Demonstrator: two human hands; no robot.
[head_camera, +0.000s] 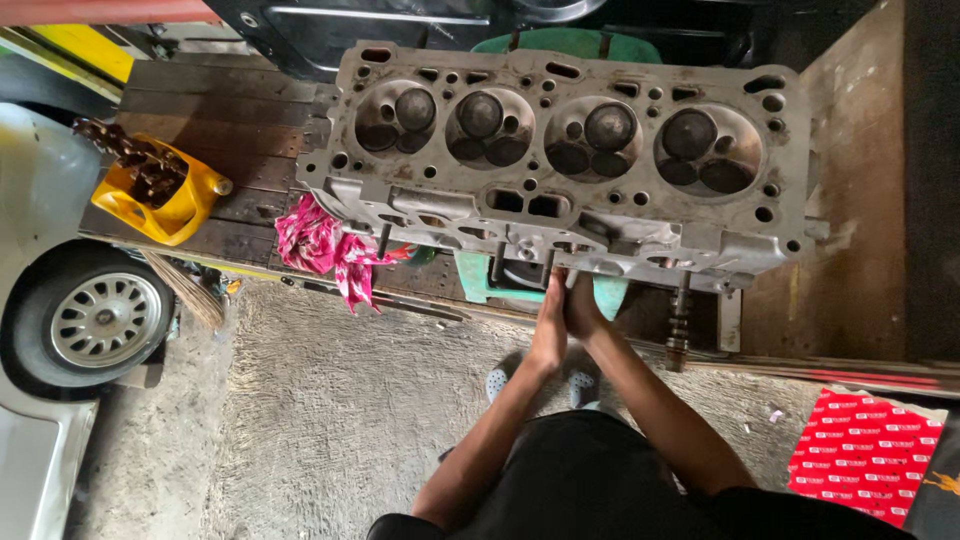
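Cylinder head (560, 165): grey cast metal, 4 combustion chambers facing up, resting on a green stool (480, 278) at the near edge of a dark wooden platform (220, 120). Overhangs the stool on both sides; right end close to a brown panel wall (850, 160), left end above open planks. Bare concrete floor (330, 400) in front, room to either side of the legs.

Pink-and-white rag (320, 245): draped at the platform's near edge, just below the head's left corner. Yellow container (160, 195) with rusty chain: well left, on the planks. Car wheel (95, 320): far left, partly cut off. Red patterned sheet (865, 450): bottom right corner, cut off.

Hidden: underside of the head, stool top, fingertips. Grimy shaft (680, 325) hanging below the head's right part, upper end out of sight.

Left hand (549, 325) and right hand (582, 308): pressed together, raised to the head's near lower edge at centre, forearms converging upward from the body. Fingers reach under the casting; how tightly closed, and on what, cannot be told.
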